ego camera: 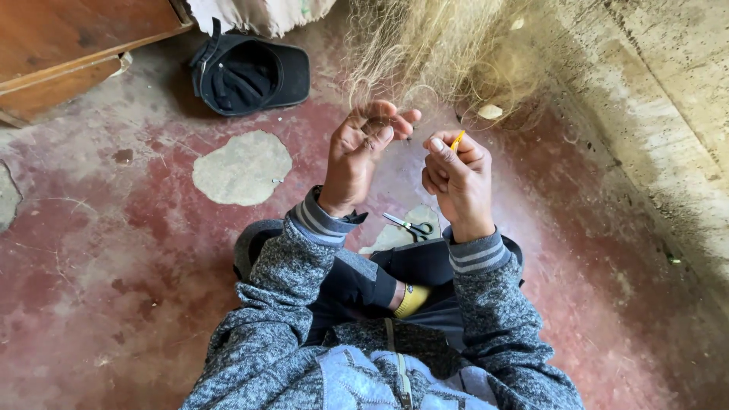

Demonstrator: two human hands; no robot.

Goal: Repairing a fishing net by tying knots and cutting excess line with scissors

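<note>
A pale, fine-meshed fishing net (433, 45) hangs down in front of me and spreads over the floor by the wall. My left hand (364, 152) is raised with its fingers curled and pinching strands of the net at its lower edge. Just to its right, my right hand (456, 178) is closed around a thin yellow netting needle (457, 140), whose tip sticks up above the thumb. The two hands are a few centimetres apart. Small scissors (408, 225) with a green-yellow handle lie on the floor below the hands, near my crossed legs.
A dark cap (250, 72) lies upside down on the worn red floor at upper left, next to a wooden furniture edge (68, 45). A rough concrete wall (653, 99) runs along the right. A pale patch of bare cement (241, 168) marks the floor left of my hands.
</note>
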